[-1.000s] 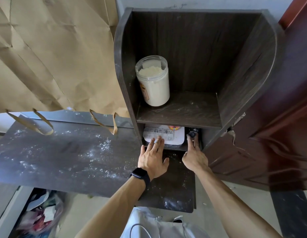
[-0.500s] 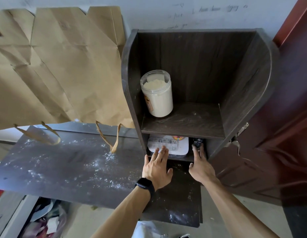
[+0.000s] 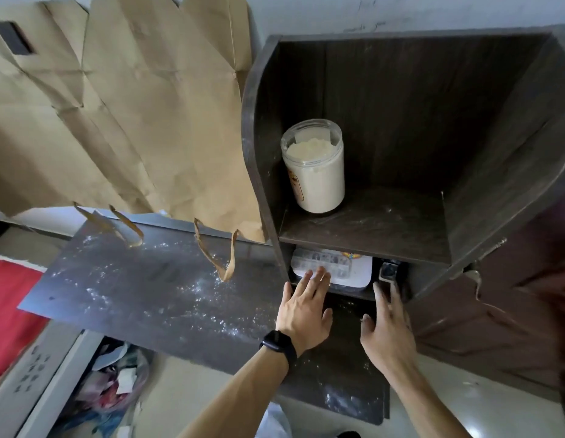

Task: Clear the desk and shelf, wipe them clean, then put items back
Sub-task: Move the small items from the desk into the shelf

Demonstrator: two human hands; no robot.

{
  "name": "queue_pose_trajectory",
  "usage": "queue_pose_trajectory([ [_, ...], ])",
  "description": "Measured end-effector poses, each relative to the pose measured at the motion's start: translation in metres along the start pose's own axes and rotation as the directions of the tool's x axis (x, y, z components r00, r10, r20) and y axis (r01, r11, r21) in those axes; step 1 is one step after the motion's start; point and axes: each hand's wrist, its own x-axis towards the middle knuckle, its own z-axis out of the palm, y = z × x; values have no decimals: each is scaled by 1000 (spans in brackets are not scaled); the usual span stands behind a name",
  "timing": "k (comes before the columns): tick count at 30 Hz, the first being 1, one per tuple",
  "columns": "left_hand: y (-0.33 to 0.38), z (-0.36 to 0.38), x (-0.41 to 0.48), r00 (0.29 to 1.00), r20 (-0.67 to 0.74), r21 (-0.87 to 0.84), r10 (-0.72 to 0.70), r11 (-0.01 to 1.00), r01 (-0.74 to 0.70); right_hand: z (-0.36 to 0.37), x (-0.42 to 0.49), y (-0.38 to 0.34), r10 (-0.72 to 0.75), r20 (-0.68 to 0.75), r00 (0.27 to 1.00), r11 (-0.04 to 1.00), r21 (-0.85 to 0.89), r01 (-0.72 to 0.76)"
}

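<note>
Dark shelf (image 3: 385, 229), jar (image 3: 316, 172) of pale powder, left hand (image 3: 303, 314) at white box (image 3: 357, 270)

Pale wall (image 3: 401, 11), brown paper (image 3: 132, 105), dark door (image 3: 512, 311), glossy floor (image 3: 496, 403).

A shelf unit (image 3: 496, 153) is set on the right end of the desk (image 3: 148, 295). On its upper board (image 3: 369, 229) a jar (image 3: 316, 172) is stood at the left, close to the side wall. In the compartment beneath, a flat pack (image 3: 353, 270) is laid at the left, with a small object (image 3: 389, 271) just to its right. The left hand (image 3: 306, 311) is placed at the pack's near edge; the right hand (image 3: 388, 333) is held before the small object. A paper bag (image 3: 132, 121) is propped behind the desk, left of the unit. A litter bag (image 3: 116, 380) is seen below the desk's near edge.
</note>
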Motion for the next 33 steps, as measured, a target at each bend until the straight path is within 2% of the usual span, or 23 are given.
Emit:
queue_pose_trajectory([
  [2, -3, -1, -1, 1000, -5, 1, 16, 1000, -16, 3, -5, -6, -133, -36, 991, 990, -52, 131],
  [5, -10, -1, -2, 998, -28, 38, 52, 998, -51, 6, -1, -16, -220, 67, 973, 963, -144, 228],
  [10, -11, -7, 1, 999, 15, 39, 53, 998, -53, 9, -1, -22, -133, 224, 965, 950, -250, 189],
  [13, -12, -12, 0, 996, 29, 19, 82, 996, -82, 5, -1, -30, -71, 266, 961, 940, -306, 154],
  [16, -17, -18, -5, 992, 31, 6, 122, 992, -122, -13, -4, -43, -49, 297, 954, 949, -284, 137],
  [20, -27, -32, -24, 984, 3, -35, 177, 984, -177, -47, -20, -67, -79, 182, 980, 983, -151, 107],
  [25, -49, -50, -57, 972, -85, -52, 217, 974, -222, -87, -45, -99, -104, 6, 995, 987, -123, 104],
  [29, -83, -61, -82, 977, -118, -39, 176, 983, -181, -99, -69, -131, -185, -114, 976, 980, -95, 174],
  [33, -126, -66, -109, 988, -113, -35, 106, 993, -111, -84, -89, -159, -214, -160, 964, 977, -26, 212],
])
